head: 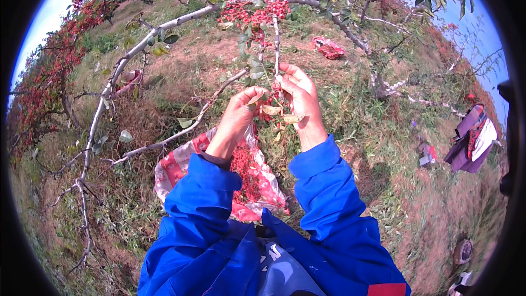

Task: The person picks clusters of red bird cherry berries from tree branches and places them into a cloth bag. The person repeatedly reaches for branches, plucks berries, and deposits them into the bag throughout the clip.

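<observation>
My right hand (305,100) grips a thin upright twig (277,47) between thumb and fingers. Beside it, my left hand (238,109) has its fingertips closed at a small cluster of red berries (266,103) on the twig, partly hidden by fingers and leaves. Dry, yellowed leaves (271,109) hang between both hands. Higher up, a larger bunch of red berries (277,7) grows among green leaves. Below my forearms lies an open red-and-white cloth sack (176,166) with a heap of picked red berries (246,172); my left sleeve covers part of it.
A pale bare branch (137,47) arches over the left side; a lower branch (164,142) reaches toward my left hand. A red bag (328,47) and a pink container (130,81) sit farther off. Clothes (472,142) hang at right. Berry-laden trees (43,86) stand left.
</observation>
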Demonstrator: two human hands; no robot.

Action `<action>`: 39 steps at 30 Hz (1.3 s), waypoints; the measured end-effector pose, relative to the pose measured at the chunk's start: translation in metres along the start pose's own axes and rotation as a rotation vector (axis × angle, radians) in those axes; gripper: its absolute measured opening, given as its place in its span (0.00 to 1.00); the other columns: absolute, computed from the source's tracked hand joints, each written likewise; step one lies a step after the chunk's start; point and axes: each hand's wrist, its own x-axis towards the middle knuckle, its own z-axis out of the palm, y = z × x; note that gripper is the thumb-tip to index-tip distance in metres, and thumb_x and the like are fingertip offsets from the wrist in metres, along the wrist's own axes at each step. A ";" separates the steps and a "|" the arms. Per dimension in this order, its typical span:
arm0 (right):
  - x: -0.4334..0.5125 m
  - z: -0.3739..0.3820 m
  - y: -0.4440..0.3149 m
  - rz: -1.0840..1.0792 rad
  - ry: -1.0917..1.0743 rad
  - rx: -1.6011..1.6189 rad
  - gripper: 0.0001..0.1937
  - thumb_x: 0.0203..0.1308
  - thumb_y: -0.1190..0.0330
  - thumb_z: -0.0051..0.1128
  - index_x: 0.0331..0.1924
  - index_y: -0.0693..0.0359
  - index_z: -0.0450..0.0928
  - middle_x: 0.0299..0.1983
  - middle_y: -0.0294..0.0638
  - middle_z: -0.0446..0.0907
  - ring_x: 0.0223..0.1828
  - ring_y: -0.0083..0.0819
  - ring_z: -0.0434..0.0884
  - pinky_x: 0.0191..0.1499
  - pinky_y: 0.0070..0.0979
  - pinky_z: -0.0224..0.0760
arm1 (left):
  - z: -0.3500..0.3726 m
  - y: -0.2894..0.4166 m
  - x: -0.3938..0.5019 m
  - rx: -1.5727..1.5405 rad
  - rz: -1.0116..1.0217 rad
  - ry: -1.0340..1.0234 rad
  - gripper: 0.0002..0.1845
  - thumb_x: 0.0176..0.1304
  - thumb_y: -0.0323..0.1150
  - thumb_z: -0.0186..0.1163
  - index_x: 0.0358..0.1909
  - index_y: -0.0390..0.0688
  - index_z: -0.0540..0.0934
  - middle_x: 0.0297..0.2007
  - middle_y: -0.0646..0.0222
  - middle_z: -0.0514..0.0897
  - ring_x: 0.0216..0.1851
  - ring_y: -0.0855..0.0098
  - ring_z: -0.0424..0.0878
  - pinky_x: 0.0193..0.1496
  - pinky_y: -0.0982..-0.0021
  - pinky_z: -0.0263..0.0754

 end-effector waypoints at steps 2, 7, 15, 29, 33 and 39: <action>-0.002 0.002 0.003 -0.021 0.000 -0.023 0.14 0.53 0.77 0.51 0.45 0.66 0.68 0.31 0.35 0.75 0.32 0.18 0.73 0.36 0.15 0.66 | 0.001 -0.001 -0.001 0.148 0.051 0.018 0.03 0.59 0.27 0.53 0.34 0.38 0.73 0.29 0.73 0.77 0.31 0.82 0.75 0.34 0.81 0.69; -0.006 0.012 0.004 -0.043 0.080 -0.100 0.13 0.55 0.78 0.50 0.46 0.67 0.68 0.32 0.36 0.75 0.33 0.18 0.73 0.37 0.14 0.66 | -0.009 -0.014 -0.003 0.599 0.071 0.292 0.06 0.58 0.30 0.53 0.28 0.38 0.73 0.22 0.76 0.75 0.21 0.83 0.71 0.24 0.81 0.64; -0.005 0.021 0.001 -0.120 0.071 -0.099 0.14 0.55 0.78 0.50 0.46 0.67 0.67 0.32 0.36 0.75 0.33 0.17 0.72 0.37 0.13 0.65 | -0.055 -0.067 -0.026 1.195 0.217 0.488 0.14 0.54 0.23 0.52 0.44 0.36 0.72 0.35 0.63 0.77 0.38 0.70 0.77 0.41 0.71 0.72; -0.007 0.023 0.007 -0.119 0.081 -0.124 0.14 0.56 0.75 0.49 0.47 0.67 0.67 0.30 0.34 0.74 0.30 0.17 0.72 0.34 0.13 0.65 | 0.008 -0.002 -0.019 0.072 0.263 0.171 0.13 0.58 0.27 0.56 0.45 0.36 0.72 0.38 0.66 0.79 0.37 0.77 0.77 0.41 0.77 0.72; -0.009 0.020 0.002 -0.090 0.067 -0.066 0.13 0.56 0.76 0.49 0.47 0.67 0.68 0.30 0.34 0.73 0.30 0.16 0.72 0.33 0.13 0.66 | 0.014 -0.016 -0.021 -0.061 0.241 0.196 0.10 0.58 0.28 0.57 0.41 0.37 0.75 0.34 0.68 0.80 0.31 0.79 0.77 0.37 0.80 0.71; -0.006 0.018 0.002 -0.098 0.052 -0.041 0.13 0.56 0.77 0.49 0.47 0.67 0.67 0.33 0.37 0.75 0.33 0.18 0.74 0.36 0.14 0.68 | 0.013 -0.026 -0.002 -0.025 0.224 0.238 0.09 0.57 0.27 0.57 0.39 0.37 0.75 0.31 0.71 0.79 0.31 0.82 0.76 0.33 0.81 0.70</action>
